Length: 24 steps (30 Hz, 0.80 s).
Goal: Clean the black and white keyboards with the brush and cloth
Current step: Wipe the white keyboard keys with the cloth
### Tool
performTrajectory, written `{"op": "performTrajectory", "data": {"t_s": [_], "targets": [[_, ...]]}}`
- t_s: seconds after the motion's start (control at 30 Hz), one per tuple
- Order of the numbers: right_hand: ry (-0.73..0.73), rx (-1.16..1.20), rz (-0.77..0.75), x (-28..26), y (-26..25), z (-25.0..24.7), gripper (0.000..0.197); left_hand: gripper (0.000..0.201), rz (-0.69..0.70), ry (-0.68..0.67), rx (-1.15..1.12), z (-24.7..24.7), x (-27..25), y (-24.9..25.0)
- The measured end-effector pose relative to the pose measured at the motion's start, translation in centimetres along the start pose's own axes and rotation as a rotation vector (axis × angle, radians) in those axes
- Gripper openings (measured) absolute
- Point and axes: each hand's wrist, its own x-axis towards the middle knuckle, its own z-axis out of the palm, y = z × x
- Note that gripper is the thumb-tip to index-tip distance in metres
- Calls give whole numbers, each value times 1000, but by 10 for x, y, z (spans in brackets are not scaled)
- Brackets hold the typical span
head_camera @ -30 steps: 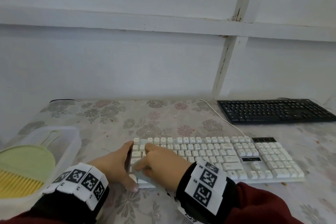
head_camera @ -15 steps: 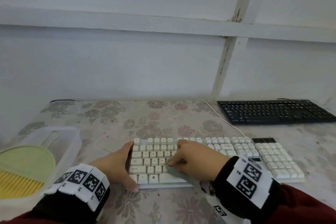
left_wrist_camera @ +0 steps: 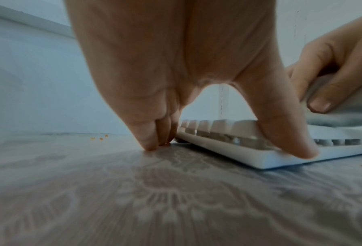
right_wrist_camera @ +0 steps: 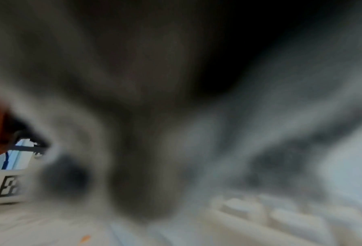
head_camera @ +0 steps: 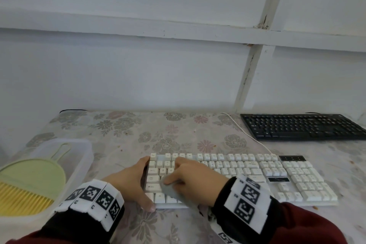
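Observation:
The white keyboard (head_camera: 257,176) lies across the near middle of the flowered table. My left hand (head_camera: 138,184) braces its left end with straight fingers; the thumb (left_wrist_camera: 285,141) presses on the front left corner, and the fingertips touch the table by the far corner. My right hand (head_camera: 190,178) grips a grey cloth (head_camera: 172,190) and presses it on the keys at the left end. The cloth (right_wrist_camera: 175,116) fills the right wrist view as a blur. The black keyboard (head_camera: 303,127) lies at the back right, apart from both hands. A green brush with yellow bristles (head_camera: 25,190) lies at the left.
The brush sits in a clear plastic tub (head_camera: 83,156) at the table's left edge. A white cable (head_camera: 243,130) runs from the white keyboard to the back wall. Small orange crumbs (left_wrist_camera: 99,138) lie on the tablecloth left of the keyboard.
My right hand swept the cloth right toward the keyboard's middle, then came back left over the left-hand keys. The left hand stayed at the keyboard's left end.

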Motion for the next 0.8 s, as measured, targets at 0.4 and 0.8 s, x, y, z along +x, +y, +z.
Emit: {"op": "performTrajectory", "data": {"t_s": [0.4,0.8], "targets": [[2,-38,87,-15,19,-22,30,121,-24,10,29,1,-2,3],[2,-23,-9,-7,0,2,26,122,-32,24,64,1,-4,4]]}}
